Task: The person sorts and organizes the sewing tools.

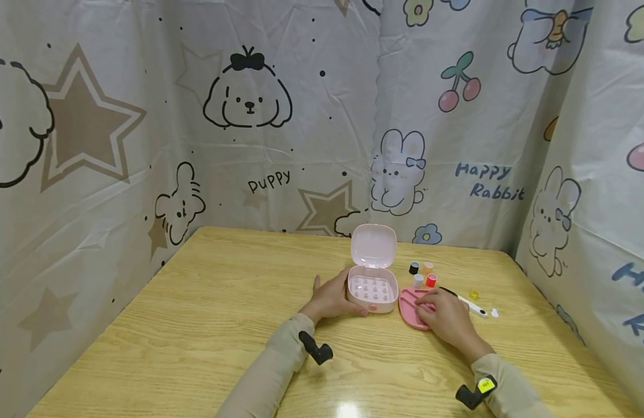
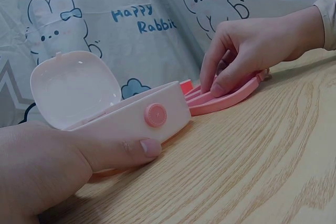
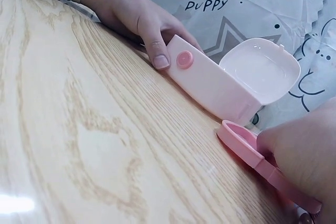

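A pale pink box (image 1: 373,305) stands on the table, its lid (image 1: 374,245) raised and rows of small pegs inside. My left hand (image 1: 329,297) grips its left side, the thumb along the front near a round pink button (image 2: 156,115). Just right of the box lies a darker pink tray (image 1: 412,316) with ridged compartments. My right hand (image 1: 447,316) reaches over it, fingers bent down and fingertips among the ridges (image 2: 197,98). Whether they pinch something small there I cannot tell. The right wrist view shows the back of this hand over the tray's rim (image 3: 244,150).
Behind the tray stand small spools: black (image 1: 413,267), orange (image 1: 428,267), white (image 1: 418,281) and red (image 1: 431,280). A slim white tool (image 1: 476,307) lies right of the right hand, near a small yellow piece (image 1: 474,295) and a small white piece (image 1: 494,312). Printed curtains surround the wooden table (image 1: 223,302).
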The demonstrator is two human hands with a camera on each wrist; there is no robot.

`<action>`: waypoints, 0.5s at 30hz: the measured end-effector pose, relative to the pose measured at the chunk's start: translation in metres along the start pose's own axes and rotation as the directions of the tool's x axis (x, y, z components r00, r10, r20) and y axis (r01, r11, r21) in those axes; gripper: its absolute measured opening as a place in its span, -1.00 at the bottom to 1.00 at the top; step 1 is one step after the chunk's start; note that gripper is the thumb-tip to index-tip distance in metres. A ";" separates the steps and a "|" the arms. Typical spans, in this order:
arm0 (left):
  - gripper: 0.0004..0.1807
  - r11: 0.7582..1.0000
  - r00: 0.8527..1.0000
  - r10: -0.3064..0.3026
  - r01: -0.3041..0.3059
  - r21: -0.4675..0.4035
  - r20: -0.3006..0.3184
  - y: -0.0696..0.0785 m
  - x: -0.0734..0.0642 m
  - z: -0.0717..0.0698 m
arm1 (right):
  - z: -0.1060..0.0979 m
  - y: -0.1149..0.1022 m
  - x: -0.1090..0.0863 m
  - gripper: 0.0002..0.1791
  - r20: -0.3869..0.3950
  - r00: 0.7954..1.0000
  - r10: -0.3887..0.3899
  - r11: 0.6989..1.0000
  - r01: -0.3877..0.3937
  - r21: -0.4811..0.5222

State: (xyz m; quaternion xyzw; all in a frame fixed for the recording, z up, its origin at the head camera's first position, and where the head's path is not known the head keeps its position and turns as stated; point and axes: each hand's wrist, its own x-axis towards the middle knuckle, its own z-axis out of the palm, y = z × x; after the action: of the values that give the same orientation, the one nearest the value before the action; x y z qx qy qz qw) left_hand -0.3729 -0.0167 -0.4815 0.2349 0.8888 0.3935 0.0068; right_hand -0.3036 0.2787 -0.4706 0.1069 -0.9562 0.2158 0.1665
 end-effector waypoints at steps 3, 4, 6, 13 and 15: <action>0.31 1.000 1.000 0.002 -0.002 -0.001 -0.002 0.000 0.000 0.000 | 0.001 0.000 0.000 -0.82 -0.001 1.000 -0.001 1.000 0.001 -0.009; 0.31 1.000 1.000 0.002 -0.002 -0.001 -0.003 0.000 0.000 0.000 | 0.001 0.001 0.000 -0.82 -0.001 1.000 0.000 1.000 0.000 -0.011; 0.32 1.000 1.000 0.007 -0.007 -0.001 -0.003 -0.001 0.000 0.000 | 0.002 0.001 0.000 -0.82 -0.003 1.000 0.001 1.000 -0.001 -0.013; 0.32 1.000 1.000 0.016 -0.016 -0.002 -0.006 -0.001 0.001 0.001 | 0.003 0.000 0.000 -0.80 -0.001 1.000 0.008 1.000 -0.008 -0.011; 0.32 1.000 1.000 0.016 -0.016 -0.005 -0.006 -0.001 0.001 0.001 | 0.002 0.000 0.000 -0.81 0.005 1.000 0.014 1.000 -0.014 -0.015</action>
State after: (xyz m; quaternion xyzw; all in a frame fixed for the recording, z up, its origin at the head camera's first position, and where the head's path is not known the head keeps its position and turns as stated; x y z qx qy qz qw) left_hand -0.3739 -0.0161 -0.4828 0.2408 0.8860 0.3963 0.0015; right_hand -0.3039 0.2775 -0.4727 0.0993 -0.9589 0.2095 0.1633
